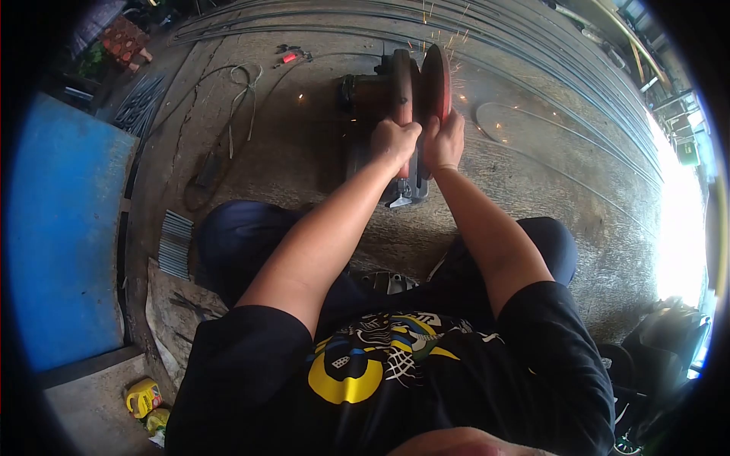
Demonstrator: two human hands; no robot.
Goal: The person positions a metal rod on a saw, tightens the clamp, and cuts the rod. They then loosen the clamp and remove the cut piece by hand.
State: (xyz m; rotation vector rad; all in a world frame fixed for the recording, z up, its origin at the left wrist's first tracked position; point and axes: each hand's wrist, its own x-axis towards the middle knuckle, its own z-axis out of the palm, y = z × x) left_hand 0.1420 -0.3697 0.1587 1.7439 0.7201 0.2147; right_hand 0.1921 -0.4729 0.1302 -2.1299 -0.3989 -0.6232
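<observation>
A cut-off saw (370, 93) with a large reddish round disc or guard (435, 80) stands on the floor in front of my bent legs. My left hand (395, 143) is wrapped round the saw's reddish handle (404, 114). Close against the lower edge of the round part is my right hand (444, 142), its fingers closed and the thumb on the inner side. What lies inside its grip is hidden. Below both hands the grey saw base and a metal clamp piece (400, 201) show. Orange sparks (430, 34) fly up beyond the saw.
Long steel rods (563, 87) run across the floor behind and to the right. Short cut rods (176, 245) lie by my left knee, with another pile (139, 102) farther off. Cable (251, 95) loops at left, near a blue panel (65, 235). A yellow container (143, 397) sits lower left.
</observation>
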